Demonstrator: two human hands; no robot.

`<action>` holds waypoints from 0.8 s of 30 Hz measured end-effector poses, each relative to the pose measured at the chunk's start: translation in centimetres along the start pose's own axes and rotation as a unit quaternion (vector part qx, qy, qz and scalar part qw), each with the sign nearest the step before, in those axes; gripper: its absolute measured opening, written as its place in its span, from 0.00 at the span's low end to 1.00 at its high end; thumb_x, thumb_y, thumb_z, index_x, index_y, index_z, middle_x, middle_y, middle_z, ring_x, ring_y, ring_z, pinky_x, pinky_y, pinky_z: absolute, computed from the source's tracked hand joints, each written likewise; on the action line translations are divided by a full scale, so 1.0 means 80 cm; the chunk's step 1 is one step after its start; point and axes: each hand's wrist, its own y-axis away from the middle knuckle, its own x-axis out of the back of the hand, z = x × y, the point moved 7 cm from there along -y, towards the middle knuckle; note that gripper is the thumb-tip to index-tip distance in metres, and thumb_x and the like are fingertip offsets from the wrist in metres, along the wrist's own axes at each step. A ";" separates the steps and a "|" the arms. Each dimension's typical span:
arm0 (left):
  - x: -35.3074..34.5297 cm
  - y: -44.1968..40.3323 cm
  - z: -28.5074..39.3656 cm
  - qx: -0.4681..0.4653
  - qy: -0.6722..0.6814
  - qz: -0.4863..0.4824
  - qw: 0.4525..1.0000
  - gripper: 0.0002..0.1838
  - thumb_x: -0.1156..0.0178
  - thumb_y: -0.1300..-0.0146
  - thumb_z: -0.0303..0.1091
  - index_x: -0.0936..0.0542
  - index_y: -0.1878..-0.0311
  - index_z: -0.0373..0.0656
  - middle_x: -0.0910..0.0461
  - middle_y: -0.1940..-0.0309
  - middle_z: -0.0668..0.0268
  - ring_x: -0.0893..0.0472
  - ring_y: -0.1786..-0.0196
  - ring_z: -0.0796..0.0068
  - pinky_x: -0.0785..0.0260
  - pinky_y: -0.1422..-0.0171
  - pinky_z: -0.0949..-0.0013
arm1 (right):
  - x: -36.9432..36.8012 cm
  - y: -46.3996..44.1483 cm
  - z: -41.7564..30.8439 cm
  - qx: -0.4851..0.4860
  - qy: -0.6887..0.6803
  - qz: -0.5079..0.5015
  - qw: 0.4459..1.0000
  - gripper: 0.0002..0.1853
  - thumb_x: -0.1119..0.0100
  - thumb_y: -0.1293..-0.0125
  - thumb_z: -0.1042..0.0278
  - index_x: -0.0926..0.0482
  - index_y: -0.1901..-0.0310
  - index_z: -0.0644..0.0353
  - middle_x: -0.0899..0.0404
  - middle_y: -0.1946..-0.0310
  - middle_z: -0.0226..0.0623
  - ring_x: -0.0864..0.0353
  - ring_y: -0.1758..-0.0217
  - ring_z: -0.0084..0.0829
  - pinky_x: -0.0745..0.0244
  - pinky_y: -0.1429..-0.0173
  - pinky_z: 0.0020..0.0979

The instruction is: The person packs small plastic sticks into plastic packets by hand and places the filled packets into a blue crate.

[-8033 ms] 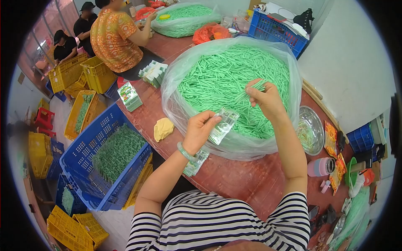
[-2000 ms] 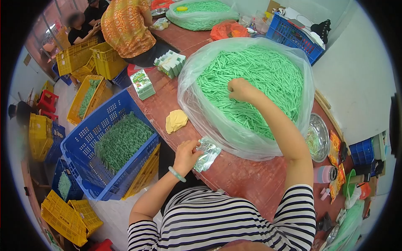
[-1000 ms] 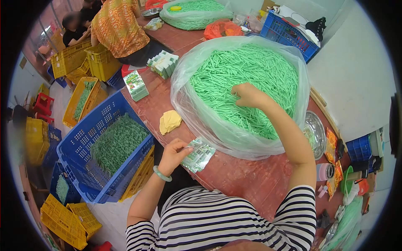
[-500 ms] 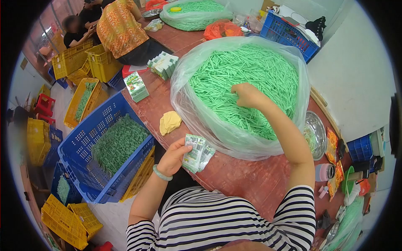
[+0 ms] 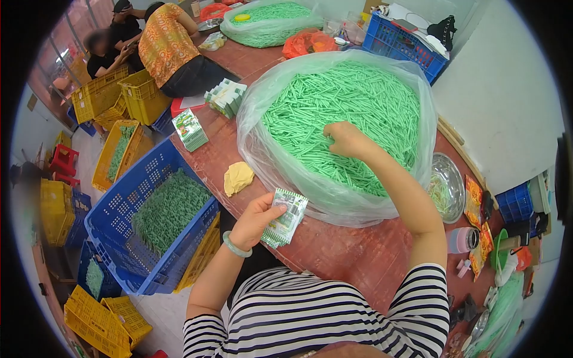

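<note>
My left hand (image 5: 256, 219) is closed around a fanned stack of small green-and-white printed packets (image 5: 287, 213), thumb on top, over the table's near edge. Inside a large clear plastic bag (image 5: 253, 140) lies a heap of thin light-green sticks (image 5: 352, 95). My right hand (image 5: 348, 141) reaches into the bag at the heap's surface. Its fingers are curled and pinched together among the sticks; what lies between the fingertips is too small to make out. A crumpled yellow cloth (image 5: 239, 178) lies beyond my left hand, left of the bag.
Stacked packets (image 5: 190, 129) stand by the table's left edge, with more bundles (image 5: 225, 97) behind. A blue crate (image 5: 113, 224) of green sticks sits at the left. A metal bowl (image 5: 455, 185) and pink-lidded cup (image 5: 462, 240) are at right. A person in orange (image 5: 164, 45) bends beyond.
The packets in my left hand have turned and are gathered closer together, slightly to the right. My right hand stays in the heap, its fingers curled more tightly. The whole view has shifted slightly.
</note>
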 end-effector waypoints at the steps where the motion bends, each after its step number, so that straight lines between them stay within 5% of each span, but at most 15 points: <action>1: -0.001 0.000 0.002 -0.005 -0.011 0.001 1.000 0.15 0.45 0.30 0.27 0.25 0.42 0.34 0.17 0.53 0.63 0.16 0.55 0.77 0.23 0.50 0.73 | 0.003 0.000 -0.001 0.006 -0.010 0.010 1.000 0.19 0.37 0.51 0.73 0.19 0.54 0.63 0.17 0.62 0.48 0.18 0.59 0.44 0.23 0.54 0.38; 5: -0.012 0.004 0.019 0.001 0.017 -0.013 1.000 0.14 0.43 0.31 0.27 0.23 0.45 0.34 0.16 0.54 0.64 0.17 0.55 0.78 0.24 0.49 0.72 | 0.026 0.016 0.008 -0.074 -0.175 -0.035 0.981 0.16 0.37 0.51 0.76 0.19 0.57 0.65 0.18 0.65 0.44 0.19 0.61 0.38 0.24 0.55 0.36; 10: -0.008 -0.015 0.026 -0.030 0.038 0.011 0.999 0.13 0.45 0.31 0.26 0.23 0.45 0.33 0.16 0.55 0.61 0.16 0.58 0.77 0.21 0.53 0.72 | 0.032 0.038 0.055 -0.155 -0.473 -0.006 0.867 0.09 0.33 0.43 0.73 0.18 0.60 0.63 0.22 0.70 0.32 0.25 0.71 0.21 0.28 0.67 0.26; 13: -0.013 -0.033 0.036 -0.074 -0.005 0.028 0.997 0.13 0.44 0.32 0.26 0.23 0.46 0.34 0.16 0.56 0.65 0.18 0.59 0.82 0.24 0.55 0.75 | 0.040 0.050 0.065 -0.149 -0.556 0.063 0.815 0.07 0.33 0.41 0.72 0.17 0.62 0.62 0.23 0.75 0.30 0.27 0.77 0.19 0.32 0.72 0.22; 19: -0.041 -0.076 0.071 -0.178 -0.139 0.068 0.972 0.08 0.39 0.34 0.27 0.20 0.53 0.36 0.19 0.66 0.73 0.26 0.66 0.89 0.34 0.63 0.80 | 0.046 0.062 0.056 -0.136 -0.340 0.116 0.923 0.09 0.31 0.43 0.69 0.17 0.62 0.62 0.26 0.82 0.27 0.30 0.82 0.19 0.33 0.76 0.24; 24: -0.051 -0.107 0.081 -0.173 -0.219 0.059 0.958 0.03 0.38 0.35 0.26 0.19 0.63 0.38 0.19 0.69 0.74 0.27 0.67 0.90 0.36 0.63 0.80 | 0.083 0.080 0.046 -0.111 -0.432 0.183 0.876 0.10 0.31 0.43 0.70 0.17 0.61 0.64 0.25 0.80 0.28 0.29 0.81 0.17 0.35 0.78 0.22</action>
